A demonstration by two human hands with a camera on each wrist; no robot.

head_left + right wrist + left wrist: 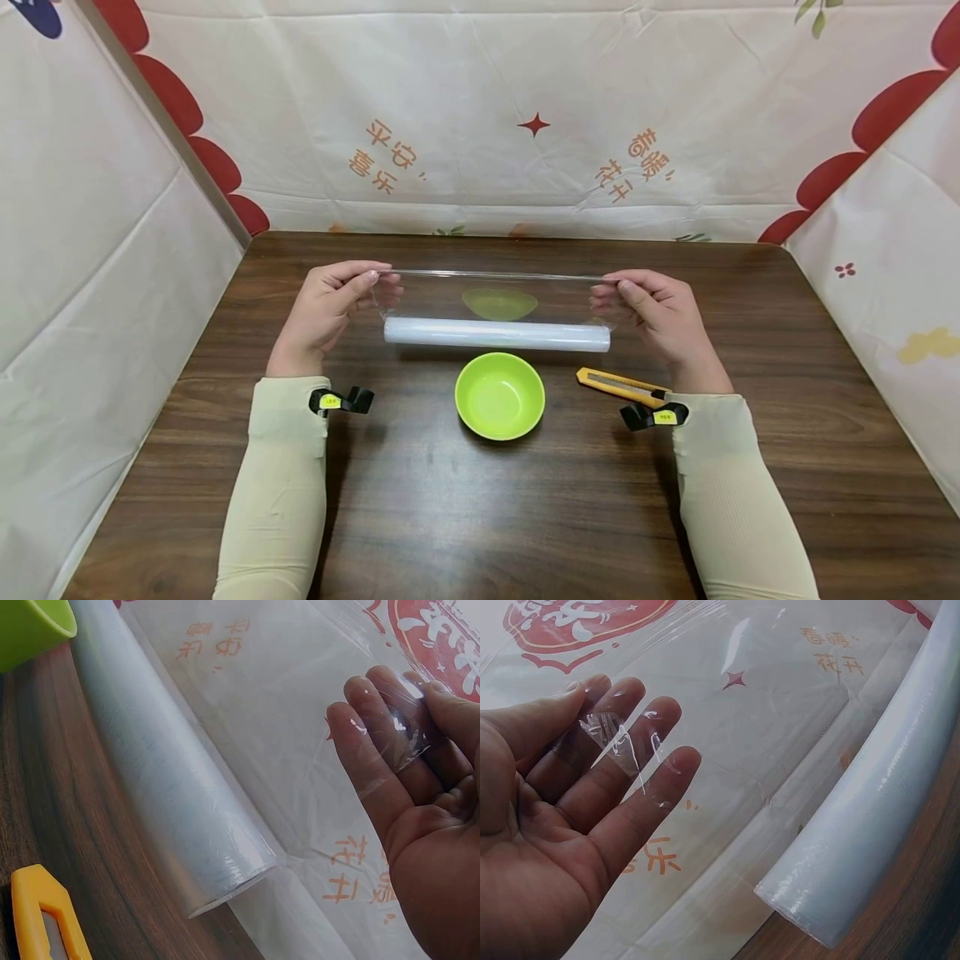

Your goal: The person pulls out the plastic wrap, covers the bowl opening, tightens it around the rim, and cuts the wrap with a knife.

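Observation:
A white roll of cling film (497, 334) lies crosswise on the table, with a clear sheet of film (495, 275) drawn up from it. My left hand (324, 307) pinches the sheet's left corner between thumb and index finger, its other fingers spread behind the film. At the opposite corner, my right hand (660, 315) pinches the same edge, holding it taut. In both wrist views the film clings over the fingertips. Just in front of the roll stands a green bowl (499, 397). A fainter green bowl shape shows in the film.
A yellow utility knife (621, 387) lies right of the bowl, partly overlapped by the right wrist strap (654, 416). The dark wooden table (495, 525) is bordered by white printed cloth (465, 108) at the back and sides.

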